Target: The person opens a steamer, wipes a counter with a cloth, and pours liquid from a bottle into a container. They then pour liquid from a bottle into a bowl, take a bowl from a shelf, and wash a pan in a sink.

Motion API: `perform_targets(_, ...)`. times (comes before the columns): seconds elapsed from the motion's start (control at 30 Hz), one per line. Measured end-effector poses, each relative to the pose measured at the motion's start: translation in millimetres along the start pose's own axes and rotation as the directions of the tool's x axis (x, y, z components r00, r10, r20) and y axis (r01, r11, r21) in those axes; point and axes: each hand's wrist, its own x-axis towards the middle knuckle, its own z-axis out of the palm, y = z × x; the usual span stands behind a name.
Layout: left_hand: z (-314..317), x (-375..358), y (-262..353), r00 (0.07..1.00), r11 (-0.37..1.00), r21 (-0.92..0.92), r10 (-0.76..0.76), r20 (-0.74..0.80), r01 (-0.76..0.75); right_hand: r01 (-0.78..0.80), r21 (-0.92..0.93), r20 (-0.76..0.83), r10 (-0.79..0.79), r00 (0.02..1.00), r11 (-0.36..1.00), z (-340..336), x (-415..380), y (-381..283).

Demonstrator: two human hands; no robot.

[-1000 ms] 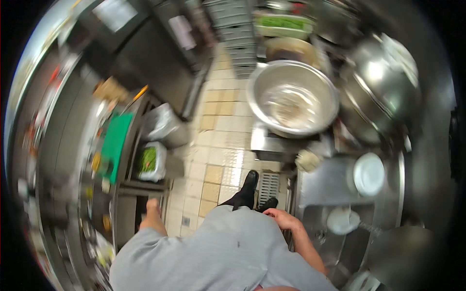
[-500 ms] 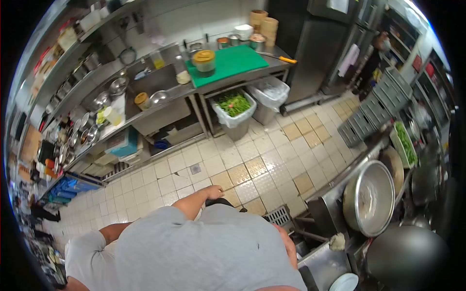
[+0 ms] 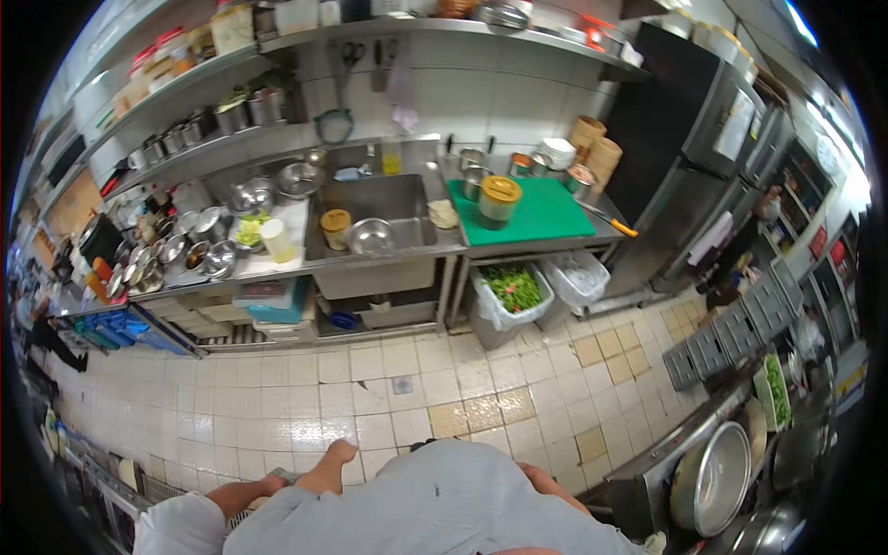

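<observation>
My left hand (image 3: 341, 450) hangs out in front of my grey shirt (image 3: 435, 499), above the tiled floor. It looks small and rounded from here, and its fingers cannot be made out. I see nothing held in it. Of my right arm (image 3: 546, 486) only a bare stretch shows beside the shirt; the hand is out of sight. Close on the left is another person's white sleeve (image 3: 180, 525), with a bare forearm (image 3: 242, 494) reaching beside my left arm.
Along the wall runs a steel counter with a sink (image 3: 398, 199), metal bowls (image 3: 372, 235) and a green cutting board (image 3: 546, 213) bearing a yellow-lidded tub (image 3: 499, 199). Below stands a bin of greens (image 3: 511, 289). Grey crates (image 3: 740, 319) and a large metal basin (image 3: 712, 479) are at right.
My view has tilted up and swung left, so more of the counter and shelves shows. My left hand now sits lower and further left in view, beside the other person's forearm.
</observation>
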Motion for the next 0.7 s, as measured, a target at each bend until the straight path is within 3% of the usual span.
perform_targets(0.17,51.6,-37.1,-139.5,0.966,0.991,-0.085,0.082,-0.245,-0.105,-0.041,-0.163,0.184,0.072,0.98,0.986,-5.6,74.6,-56.7)
perform_targets(0.23,58.7,-70.8,-159.6,0.988,0.927,0.361,0.135,-0.072,-0.1,-0.063,-0.272,0.23,0.129,0.965,0.96,-11.9,108.0,-68.2)
perform_targets(0.27,63.0,-82.7,-156.9,0.992,0.947,0.313,0.099,-0.078,-0.07,-0.03,-0.35,0.263,0.129,0.956,0.936,-16.0,140.5,-58.4)
perform_targets(0.33,72.2,-104.1,-139.7,0.988,0.987,0.054,-0.148,-0.036,0.15,0.156,-0.583,0.345,0.069,0.936,0.798,-36.5,225.9,4.9)
perform_targets(0.4,76.8,-121.9,-114.3,0.914,0.843,-0.384,-0.405,0.007,0.377,0.514,-0.658,0.525,-0.155,0.837,0.55,-65.2,314.5,97.7)
perform_targets(0.43,67.1,-133.2,-96.3,0.877,0.741,-0.526,-0.48,0.021,0.418,0.256,-0.848,0.378,0.19,0.906,0.465,-60.9,304.7,54.9)
perform_targets(0.5,34.9,-155.4,-59.7,0.823,0.655,-0.626,-0.567,-0.037,0.423,0.295,-0.938,0.327,0.186,0.926,0.179,-84.6,320.1,68.8)
perform_targets(0.57,2.6,-174.2,-30.2,0.745,0.628,-0.67,-0.647,-0.165,0.396,0.265,-0.94,0.311,0.226,0.923,0.213,-96.2,344.5,51.2)
perform_targets(0.6,-16.3,-182.0,-16.9,0.725,0.595,-0.687,-0.673,-0.144,0.417,0.261,-0.933,0.32,0.24,0.916,0.247,-97.9,362.0,38.6)
perform_targets(0.67,-56.0,-193.2,-9.2,0.786,0.637,-0.729,-0.574,-0.231,0.251,0.272,-0.918,0.35,0.266,0.898,0.289,-91.8,402.8,9.9)
perform_targets(0.7,-41.9,-174.2,-22.3,0.809,0.654,-0.734,-0.525,-0.264,0.184,0.293,-0.909,0.376,0.278,0.884,0.298,-86.8,425.0,-6.5)
